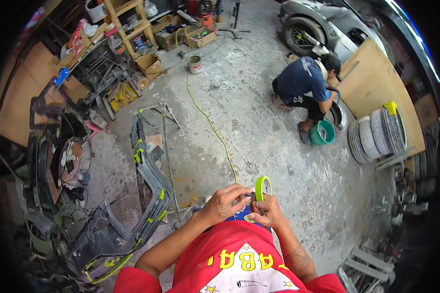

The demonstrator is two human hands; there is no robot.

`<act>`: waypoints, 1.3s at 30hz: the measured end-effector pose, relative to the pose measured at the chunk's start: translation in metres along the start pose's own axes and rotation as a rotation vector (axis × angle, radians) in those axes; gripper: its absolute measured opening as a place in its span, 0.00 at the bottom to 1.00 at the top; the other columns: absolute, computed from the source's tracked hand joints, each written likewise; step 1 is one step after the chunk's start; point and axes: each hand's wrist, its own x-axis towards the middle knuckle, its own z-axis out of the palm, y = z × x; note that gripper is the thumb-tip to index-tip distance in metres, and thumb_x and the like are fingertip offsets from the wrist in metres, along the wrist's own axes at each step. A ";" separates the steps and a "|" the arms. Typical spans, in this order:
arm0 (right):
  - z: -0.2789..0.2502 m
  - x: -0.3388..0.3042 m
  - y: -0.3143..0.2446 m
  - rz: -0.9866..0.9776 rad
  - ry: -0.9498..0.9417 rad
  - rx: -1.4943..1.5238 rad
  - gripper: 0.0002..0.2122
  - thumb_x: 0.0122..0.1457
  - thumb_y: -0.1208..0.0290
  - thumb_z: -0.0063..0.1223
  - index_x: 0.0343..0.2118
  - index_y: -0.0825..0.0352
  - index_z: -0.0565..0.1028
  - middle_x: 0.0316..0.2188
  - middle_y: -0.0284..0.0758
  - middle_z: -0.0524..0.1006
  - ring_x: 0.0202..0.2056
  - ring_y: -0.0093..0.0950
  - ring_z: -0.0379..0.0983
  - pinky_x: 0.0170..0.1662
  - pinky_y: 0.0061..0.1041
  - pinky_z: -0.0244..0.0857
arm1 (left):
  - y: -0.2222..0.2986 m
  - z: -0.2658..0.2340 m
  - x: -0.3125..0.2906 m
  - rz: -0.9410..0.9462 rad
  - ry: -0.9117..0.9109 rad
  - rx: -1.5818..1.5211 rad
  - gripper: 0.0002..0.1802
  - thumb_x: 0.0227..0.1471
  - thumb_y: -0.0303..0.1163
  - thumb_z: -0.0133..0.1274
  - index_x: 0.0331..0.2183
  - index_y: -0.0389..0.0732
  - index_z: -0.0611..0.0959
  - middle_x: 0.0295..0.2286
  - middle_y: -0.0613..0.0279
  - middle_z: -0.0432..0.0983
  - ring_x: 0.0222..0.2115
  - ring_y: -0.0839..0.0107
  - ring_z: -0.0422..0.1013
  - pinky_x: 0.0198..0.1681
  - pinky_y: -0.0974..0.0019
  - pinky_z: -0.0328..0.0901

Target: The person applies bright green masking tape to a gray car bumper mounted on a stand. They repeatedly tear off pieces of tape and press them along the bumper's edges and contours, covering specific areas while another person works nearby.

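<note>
My right hand (268,213) is closed around the lower part of a yellow-green roll of masking tape (259,189), which stands upright above the fingers. Just left of it, my left hand (224,203) has its fingers curled and pinched together, close to the roll. A small dark bit shows between the two hands; I cannot make out what it is or whether the left fingers grip it. On the floor to my left, a grey car bumper (154,179) leans on a thin metal stand (165,128), with strips of the same bright tape along its edges.
A co-worker (302,80) crouches by a wheel rim (335,117) and a green bucket (322,133). Stacked rims (376,133) stand near a wooden board (384,90). A yellow hose (208,117) crosses the concrete floor. A paint can (195,65) stands farther off; piled car parts (68,161) lie left.
</note>
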 end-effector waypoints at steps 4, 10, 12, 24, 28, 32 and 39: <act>-0.010 0.064 0.017 -0.064 -0.151 -0.018 0.24 0.48 0.57 0.68 0.11 0.65 0.65 0.13 0.34 0.65 0.18 0.37 0.66 0.24 0.35 0.58 | -0.024 -0.019 0.026 0.016 0.120 0.098 0.15 0.51 0.20 0.61 0.43 0.32 0.81 0.32 0.54 0.78 0.29 0.65 0.78 0.33 0.65 0.74; -0.024 0.165 0.063 -0.144 -0.430 0.029 0.25 0.48 0.54 0.68 0.11 0.65 0.65 0.12 0.34 0.65 0.17 0.38 0.66 0.24 0.36 0.59 | -0.050 -0.049 0.070 -0.040 0.297 0.413 0.11 0.49 0.22 0.60 0.38 0.35 0.80 0.28 0.55 0.77 0.27 0.58 0.77 0.30 0.61 0.72; -0.030 0.201 0.078 -0.240 -0.486 0.032 0.25 0.49 0.54 0.68 0.11 0.65 0.66 0.12 0.35 0.66 0.17 0.39 0.66 0.24 0.35 0.60 | -0.058 -0.055 0.088 -0.062 0.338 0.545 0.08 0.50 0.23 0.59 0.35 0.37 0.80 0.28 0.56 0.76 0.27 0.57 0.77 0.29 0.59 0.72; -0.026 0.339 0.103 -0.368 -1.077 0.053 0.21 0.53 0.53 0.64 0.17 0.69 0.75 0.15 0.41 0.73 0.21 0.41 0.72 0.27 0.38 0.66 | -0.066 -0.055 0.119 -0.393 1.003 0.041 0.09 0.54 0.22 0.60 0.38 0.36 0.79 0.32 0.58 0.77 0.26 0.70 0.77 0.30 0.65 0.71; -0.002 0.357 0.092 -0.392 -1.195 0.116 0.21 0.54 0.55 0.65 0.16 0.68 0.74 0.15 0.40 0.72 0.21 0.41 0.72 0.28 0.37 0.66 | -0.071 -0.057 0.101 -0.446 1.046 0.307 0.14 0.56 0.25 0.60 0.45 0.35 0.80 0.36 0.57 0.77 0.35 0.68 0.77 0.37 0.65 0.71; 0.030 0.375 0.072 -0.426 -1.317 0.120 0.21 0.54 0.54 0.65 0.18 0.68 0.74 0.15 0.40 0.72 0.21 0.40 0.73 0.28 0.37 0.66 | -0.086 -0.069 0.082 -0.426 1.114 0.241 0.07 0.58 0.24 0.57 0.38 0.34 0.77 0.34 0.57 0.75 0.34 0.69 0.74 0.37 0.66 0.69; 0.086 0.406 0.034 -0.423 -1.364 0.050 0.17 0.56 0.57 0.66 0.29 0.67 0.73 0.19 0.41 0.74 0.22 0.40 0.75 0.29 0.36 0.67 | -0.116 -0.126 0.038 -0.405 1.166 0.179 0.05 0.61 0.25 0.53 0.38 0.35 0.75 0.31 0.60 0.74 0.30 0.72 0.73 0.35 0.69 0.68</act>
